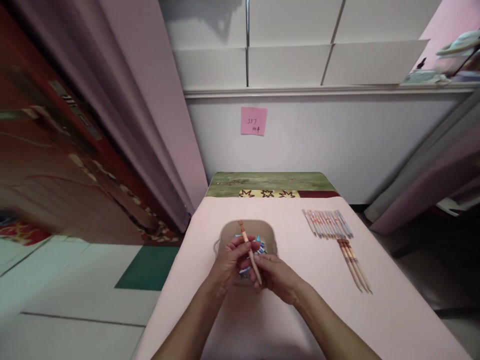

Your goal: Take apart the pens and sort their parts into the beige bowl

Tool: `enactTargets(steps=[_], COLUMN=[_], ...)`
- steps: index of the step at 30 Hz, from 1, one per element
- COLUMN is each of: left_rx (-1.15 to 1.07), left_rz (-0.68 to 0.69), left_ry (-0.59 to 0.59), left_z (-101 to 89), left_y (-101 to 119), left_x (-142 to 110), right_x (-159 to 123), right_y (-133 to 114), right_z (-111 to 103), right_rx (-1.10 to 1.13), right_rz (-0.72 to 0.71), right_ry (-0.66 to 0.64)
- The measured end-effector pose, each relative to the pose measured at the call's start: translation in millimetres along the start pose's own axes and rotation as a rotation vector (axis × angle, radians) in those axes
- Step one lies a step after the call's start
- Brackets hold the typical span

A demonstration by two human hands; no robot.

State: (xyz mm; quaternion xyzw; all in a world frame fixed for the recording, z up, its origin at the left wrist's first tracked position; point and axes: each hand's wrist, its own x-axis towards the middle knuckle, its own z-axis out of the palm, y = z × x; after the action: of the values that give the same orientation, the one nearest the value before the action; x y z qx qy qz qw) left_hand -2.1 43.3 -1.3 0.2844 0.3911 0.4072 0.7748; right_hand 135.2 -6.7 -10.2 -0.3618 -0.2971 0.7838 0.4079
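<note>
Over a beige plastic basket (229,229) I hold a slim pen (245,238) with a pale barrel and a brown top end, tilted with its tip toward me. My left hand (236,255) pinches it around the middle, fingers closed. Lower down, near the tip, my right hand (272,272) has its fingers closed on the same pen. Inside the basket lie small blue and white pieces (261,245), partly covered by my hands, so I cannot make out their kind.
On the pink-covered table (292,320), a row of pale pens (326,223) lies side by side at the right. Below it are several tan pens (354,265) with brown ends. A pink note (254,121) is stuck to the wall behind. A purple curtain (142,115) hangs at the left.
</note>
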Motion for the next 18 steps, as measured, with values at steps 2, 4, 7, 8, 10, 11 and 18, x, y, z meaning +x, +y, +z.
enactTargets(steps=[2, 4, 7, 8, 10, 11, 18], left_rx=[-0.013, -0.023, -0.02, -0.019, -0.025, -0.03, -0.064], left_rz=[-0.008, 0.02, 0.078, 0.089, 0.102, 0.107, 0.134], left_ry=[-0.019, -0.021, 0.025, 0.042, 0.067, 0.078, 0.115], left_z=[-3.0, -3.3, -0.6, 0.5, 1.7, 1.7, -7.4], left_y=[1.0, 0.0, -2.4, -2.9, -3.1, -2.7, -1.6], left_x=[-0.7, 0.3, 3.4, 4.5, 6.8, 7.9, 14.0], right_x=[1.1, 2.5, 6.1, 7.4, 9.5, 10.1, 15.0], right_y=[1.2, 2.6, 5.4, 6.4, 8.0, 8.4, 8.3], right_z=[-2.4, -4.1, -5.4, -5.5, -5.1, -4.5, -3.6], right_rx=[0.028, -0.012, -0.154, -0.197, -0.247, -0.25, -0.203], right_rz=[0.047, 0.022, -0.102, -0.156, -0.216, -0.198, -0.092], right_ry=[-0.039, 0.01, 0.163, 0.217, 0.286, 0.291, 0.257])
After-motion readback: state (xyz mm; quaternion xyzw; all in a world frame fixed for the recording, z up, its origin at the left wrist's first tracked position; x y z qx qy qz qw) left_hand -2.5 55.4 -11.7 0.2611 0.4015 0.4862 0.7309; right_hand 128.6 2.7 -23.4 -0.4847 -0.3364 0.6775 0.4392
